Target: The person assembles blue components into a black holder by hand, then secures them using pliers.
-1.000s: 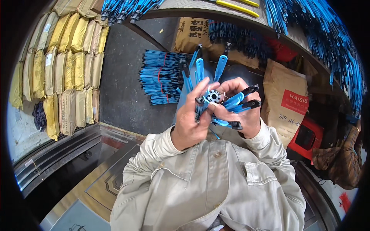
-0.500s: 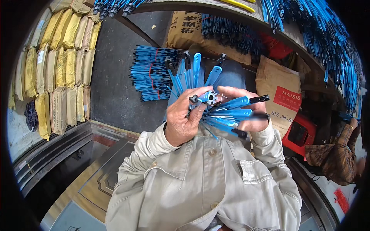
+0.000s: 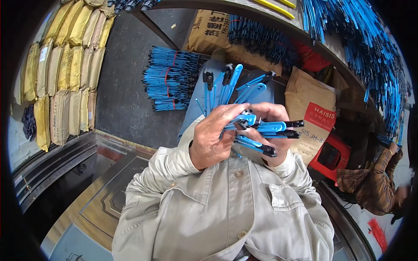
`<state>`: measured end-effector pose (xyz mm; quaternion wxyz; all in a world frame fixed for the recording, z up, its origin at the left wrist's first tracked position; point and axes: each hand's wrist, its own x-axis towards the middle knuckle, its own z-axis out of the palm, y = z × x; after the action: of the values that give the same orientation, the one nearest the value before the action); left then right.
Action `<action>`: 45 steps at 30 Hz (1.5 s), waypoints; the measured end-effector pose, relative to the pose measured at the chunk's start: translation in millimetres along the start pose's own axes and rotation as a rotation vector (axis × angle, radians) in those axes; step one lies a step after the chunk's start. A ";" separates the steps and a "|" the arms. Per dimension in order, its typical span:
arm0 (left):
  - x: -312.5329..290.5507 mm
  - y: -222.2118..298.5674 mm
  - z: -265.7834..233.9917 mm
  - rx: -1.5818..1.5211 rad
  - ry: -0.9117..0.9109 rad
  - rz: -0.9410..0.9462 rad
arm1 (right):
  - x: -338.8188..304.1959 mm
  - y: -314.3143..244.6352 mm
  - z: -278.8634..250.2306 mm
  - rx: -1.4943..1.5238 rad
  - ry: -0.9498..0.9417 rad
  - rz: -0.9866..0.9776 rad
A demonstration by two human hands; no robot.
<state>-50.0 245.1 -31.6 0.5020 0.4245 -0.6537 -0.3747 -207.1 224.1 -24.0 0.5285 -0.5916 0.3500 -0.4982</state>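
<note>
- Head view: left hand (image 3: 213, 141) & right hand (image 3: 272, 130), each grip holding one fan of blue arms (image 3: 244, 104).
- 2 brown sacks (image 3: 311, 104); right one w/ red label.

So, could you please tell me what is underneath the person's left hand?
Under the left hand sits a fan of blue plastic arms with black tips, gripped together with the right hand. The hub where the arms join is covered by the fingers.
</note>
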 end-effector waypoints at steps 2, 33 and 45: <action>0.6 -0.3 -0.3 0.006 -0.005 0.021 | 1.4 0.4 0.1 0.077 0.013 0.028; -2.4 -2.3 -32.5 -0.135 -0.146 0.064 | 2.3 13.4 2.6 -0.018 -0.346 -0.001; 2.3 4.2 -29.6 0.008 -0.177 0.048 | 12.0 25.2 -9.2 -0.035 -0.397 0.116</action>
<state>-22.2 242.6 -20.6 0.4494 0.3763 -0.7069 -0.3960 -210.0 205.3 -46.4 0.6045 -0.6661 0.2812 -0.3346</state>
